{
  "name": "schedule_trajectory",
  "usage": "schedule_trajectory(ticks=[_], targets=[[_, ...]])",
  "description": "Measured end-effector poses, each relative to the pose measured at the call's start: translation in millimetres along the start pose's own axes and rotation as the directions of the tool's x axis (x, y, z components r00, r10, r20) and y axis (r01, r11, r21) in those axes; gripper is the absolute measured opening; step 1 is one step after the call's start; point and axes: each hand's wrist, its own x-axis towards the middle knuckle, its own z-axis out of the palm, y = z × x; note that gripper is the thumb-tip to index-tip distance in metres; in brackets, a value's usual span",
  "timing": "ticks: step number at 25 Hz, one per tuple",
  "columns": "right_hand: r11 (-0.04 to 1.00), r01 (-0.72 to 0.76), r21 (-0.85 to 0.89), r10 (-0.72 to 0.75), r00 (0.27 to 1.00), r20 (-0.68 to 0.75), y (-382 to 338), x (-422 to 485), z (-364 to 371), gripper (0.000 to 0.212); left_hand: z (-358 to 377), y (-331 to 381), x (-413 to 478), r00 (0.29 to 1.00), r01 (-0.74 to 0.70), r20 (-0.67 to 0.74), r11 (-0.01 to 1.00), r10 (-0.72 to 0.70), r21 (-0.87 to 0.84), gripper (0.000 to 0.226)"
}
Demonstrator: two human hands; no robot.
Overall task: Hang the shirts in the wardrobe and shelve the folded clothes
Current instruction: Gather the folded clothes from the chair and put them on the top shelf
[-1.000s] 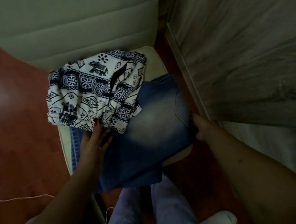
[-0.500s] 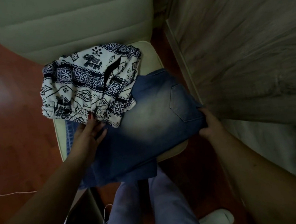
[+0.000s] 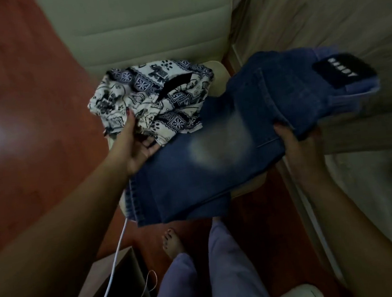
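Chair: right hand grips jeans, left hand patterned cloth.

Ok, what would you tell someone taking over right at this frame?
Left hand: grips the patterned garment at its near edge.
Right hand: grips the folded jeans at their right edge.
The patterned garment lies on the jeans, over the chair; a blue knit piece sits at the far right.
Done: nothing shelved in view.
Left: shelve these; no shirts in view.
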Motion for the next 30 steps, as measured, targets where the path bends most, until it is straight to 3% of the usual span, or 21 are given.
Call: schedule_trajectory(ticks=[2, 5, 7, 9, 11, 14, 16, 18, 21, 22, 23, 26, 28, 30], targets=[[0.93, 0.157, -0.331, -0.129, 0.986, 0.104, 5.6, -26.4, 28.0, 0.05, -15.9, 15.7, -3.8, 0.998, 0.016, -0.068, 0.997, -0.011, 0.077, 0.04], [0.829, 0.268, -0.491, -0.118, 0.942, 0.314, 27.8, -66.3, 69.2, 0.042, -33.3, 11.6, -17.9, 0.975, 0.154, -0.188, 0.974, -0.122, 0.165, 0.052], [0.783, 0.351, -0.513, -0.043, 0.854, 0.518, 49.0, -88.6, 92.8, 0.04, -37.6, -4.3, -35.1, 0.974, 0.224, -0.081, 0.964, -0.214, 0.145, 0.071], [0.674, 0.483, -0.559, -0.026, 0.772, 0.635, 72.8, -97.5, 110.7, 0.058, -42.1, -19.1, -50.8, 0.967, 0.205, 0.12, 0.968, -0.223, 0.147, 0.078], [0.581, 0.539, -0.61, -0.023, 0.76, 0.65, 85.9, -98.6, 121.9, 0.061, -52.0, -29.1, -58.1, 0.974, 0.145, 0.154, 0.977, -0.169, 0.153, 0.074], [0.522, 0.602, -0.604, -0.109, 0.75, 0.653, 78.4, -101.1, 120.8, 0.059, -63.1, -42.1, -56.3, 0.999, 0.039, -0.027, 0.921, -0.031, 0.387, 0.066], [0.456, 0.676, -0.579, -0.212, 0.714, 0.667, 70.8, -104.8, 116.6, 0.056, -69.8, -46.5, -52.0, 0.995, -0.016, -0.092, 0.943, 0.049, 0.333, 0.051], [0.439, 0.694, -0.57, -0.237, 0.702, 0.672, 70.2, -106.6, 117.3, 0.05, -75.3, -47.8, -48.9, 0.996, -0.017, -0.08, 0.969, 0.038, 0.248, 0.047], [0.483, 0.698, -0.529, -0.16, 0.664, 0.73, 74.4, -106.5, 122.7, 0.041, -84.0, -53.1, -37.7, 0.99, 0.005, -0.132, 0.919, 0.051, 0.394, 0.035], [0.542, 0.655, -0.526, -0.141, 0.688, 0.712, 71.9, -102.0, 123.7, 0.038, -84.3, -52.7, -33.4, 0.988, 0.003, -0.141, 0.904, 0.064, 0.428, 0.03], [0.63, 0.569, -0.529, -0.126, 0.747, 0.653, 65.5, -94.8, 124.2, 0.034, -82.8, -48.8, -30.7, 0.989, -0.013, -0.13, 0.901, 0.077, 0.433, 0.031], [0.868, 0.236, -0.437, -0.073, 0.931, 0.357, 30.3, -49.8, 127.4, 0.023, -71.7, -14.8, -21.1, 0.985, -0.099, -0.084, 0.888, 0.152, 0.449, 0.065], [0.922, 0.115, -0.37, -0.05, 0.982, 0.18, 9.1, 0.7, 133.5, 0.019, -59.8, 15.8, -9.3, 0.979, -0.063, -0.138, 0.867, 0.149, 0.494, 0.078], [0.936, -0.004, -0.351, 0.023, 0.999, 0.048, -0.4, 55.2, 145.0, 0.029, -46.5, 40.1, 4.9, 0.978, 0.056, -0.204, 0.896, 0.04, 0.441, 0.088]])
